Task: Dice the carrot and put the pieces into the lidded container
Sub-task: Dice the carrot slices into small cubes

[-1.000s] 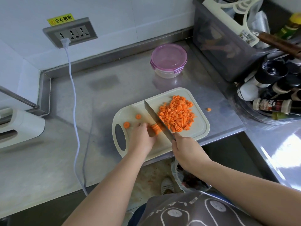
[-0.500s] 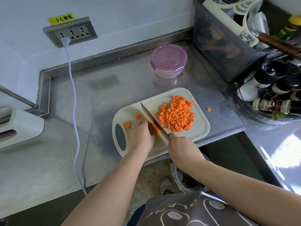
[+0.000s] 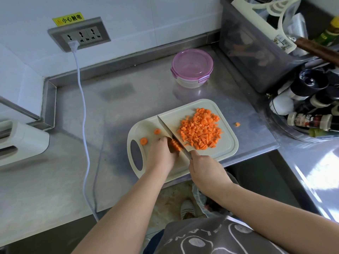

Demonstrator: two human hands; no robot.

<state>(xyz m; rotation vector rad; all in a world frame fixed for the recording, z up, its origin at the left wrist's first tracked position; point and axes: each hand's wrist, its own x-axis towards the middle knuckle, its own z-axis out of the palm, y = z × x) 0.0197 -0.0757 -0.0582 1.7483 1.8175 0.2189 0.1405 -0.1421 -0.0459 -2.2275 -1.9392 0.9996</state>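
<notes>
**Dicing underway, container not yet opened**

I'm looking down on the grey stainless steel bench (image 3: 110, 107), and nearly everything that matters sits on the cream plastic cutting board with the oval handle hole (image 3: 226, 152) at its front edge. Behind the board, well apart from it, stands the round clear container with the pink-purple clip lid (image 3: 192, 67), lid on and nothing orange inside that I can make out.

Now the hands. The left hand (image 3: 161, 155) lies curled over the last bundle of orange carrot strips (image 3: 175, 145), its fingers (image 3: 163, 141) pinning the bundle to the board. The right hand (image 3: 207, 168) is wrapped round the handle of the steel kitchen knife (image 3: 169, 132), whose blade runs just beside those left knuckles.

To the right of the blade lies a heap of small orange carrot cubes (image 3: 200, 132), most of the carrot by my reckoning. Two round carrot slices (image 3: 143, 141) lie loose near the handle hole, and one stray carrot bit (image 3: 237, 124) has landed on the bench off the board's right side.

So, cutting step, late on. Next I'd want short, even chops across that bundle with the knuckles tucked back, then the two slices.
</notes>
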